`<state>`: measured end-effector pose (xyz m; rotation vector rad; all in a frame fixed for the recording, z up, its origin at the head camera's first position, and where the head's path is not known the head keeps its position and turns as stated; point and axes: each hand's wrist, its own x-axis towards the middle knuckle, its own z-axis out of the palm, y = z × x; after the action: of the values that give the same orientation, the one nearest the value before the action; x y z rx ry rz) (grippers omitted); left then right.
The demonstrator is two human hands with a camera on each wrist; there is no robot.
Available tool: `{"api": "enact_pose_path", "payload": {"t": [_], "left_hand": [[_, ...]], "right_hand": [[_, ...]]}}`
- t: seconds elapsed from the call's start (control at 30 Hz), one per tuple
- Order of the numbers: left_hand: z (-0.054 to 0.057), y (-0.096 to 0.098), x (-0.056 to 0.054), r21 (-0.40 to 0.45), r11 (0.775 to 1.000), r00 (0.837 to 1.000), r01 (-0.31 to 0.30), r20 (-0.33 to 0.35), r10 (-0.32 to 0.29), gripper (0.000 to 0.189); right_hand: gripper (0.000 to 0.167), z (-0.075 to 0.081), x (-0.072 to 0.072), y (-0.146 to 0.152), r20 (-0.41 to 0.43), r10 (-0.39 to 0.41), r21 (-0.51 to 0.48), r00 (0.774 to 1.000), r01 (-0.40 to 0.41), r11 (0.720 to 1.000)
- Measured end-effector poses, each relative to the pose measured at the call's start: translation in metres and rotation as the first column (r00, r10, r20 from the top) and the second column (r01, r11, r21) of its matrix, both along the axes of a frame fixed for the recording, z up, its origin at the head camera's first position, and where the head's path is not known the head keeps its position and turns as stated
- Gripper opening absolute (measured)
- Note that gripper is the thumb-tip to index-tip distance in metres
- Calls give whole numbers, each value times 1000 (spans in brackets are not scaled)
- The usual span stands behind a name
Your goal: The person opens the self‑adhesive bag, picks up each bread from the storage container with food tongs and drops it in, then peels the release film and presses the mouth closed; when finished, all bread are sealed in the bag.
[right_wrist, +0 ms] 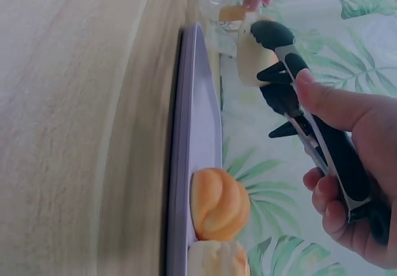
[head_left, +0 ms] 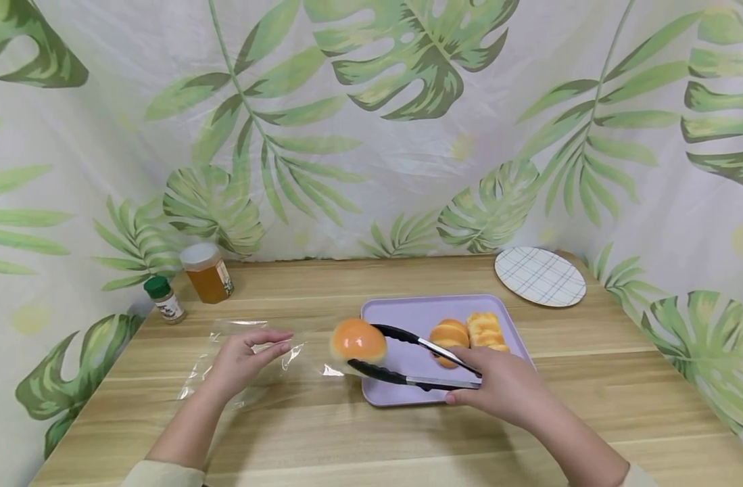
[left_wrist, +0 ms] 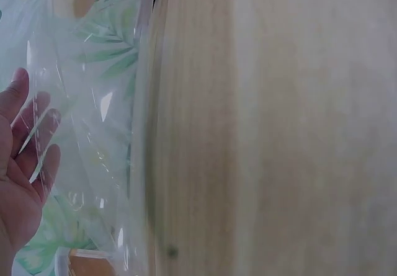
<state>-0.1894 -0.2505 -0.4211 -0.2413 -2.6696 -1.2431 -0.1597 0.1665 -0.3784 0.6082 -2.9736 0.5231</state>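
My right hand (head_left: 499, 385) grips a pair of tongs (head_left: 432, 382) with black tips and metal arms. A round glossy bun (head_left: 357, 341) is clamped between the tips, raised above the table at the tray's left edge. To the left of it is a clear plastic bag (left_wrist: 93, 146), see-through and wrinkled. My left hand (head_left: 246, 362) is at the bag, thumb and fingers apart and fairly straight. In the left wrist view plastic crosses the fingers (left_wrist: 46, 127); whether they are inside or behind it is hard to tell.
A lilac tray (head_left: 401, 311) holds a twisted bun (right_wrist: 220, 204) and a scored bread piece (head_left: 485, 330). A checked oval plate (head_left: 540, 276) lies at the back right. At the back left stand an amber jar (head_left: 208, 274) and a green-capped shaker (head_left: 164, 299). A leaf-print cloth hangs behind.
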Motion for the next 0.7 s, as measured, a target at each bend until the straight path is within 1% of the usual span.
{"api": "enact_pose_path", "payload": {"t": [0.13, 0.3, 0.37, 0.47, 0.63, 0.7], "left_hand": [[-1, 0, -1, -11, 1000, 1000, 0, -8, 0, 26], [-2, 0, -2, -11, 1000, 1000, 6, -12, -6, 26], [-2, 1, -1, -6, 1000, 1000, 11, -11, -12, 25], [-1, 3, 0, -5, 1000, 1000, 21, -10, -21, 25], [0, 9, 1, 1, 999, 999, 47, -14, -47, 23], [-1, 11, 2, 2, 998, 998, 62, -20, -62, 21]], "right_hand": [[67, 0, -1, -5, -40, 51, 28, 998, -50, 998], [68, 1, 0, -8, -104, 110, 73, 988, -103, 992], [69, 2, 0, -10, -111, 125, 87, 986, -115, 989], [70, 1, -2, -15, -101, 132, 103, 986, -122, 987], [67, -4, -10, -30, -53, 150, 95, 987, -145, 985], [67, -6, -13, -37, -46, 166, 96, 985, -161, 982]]}}
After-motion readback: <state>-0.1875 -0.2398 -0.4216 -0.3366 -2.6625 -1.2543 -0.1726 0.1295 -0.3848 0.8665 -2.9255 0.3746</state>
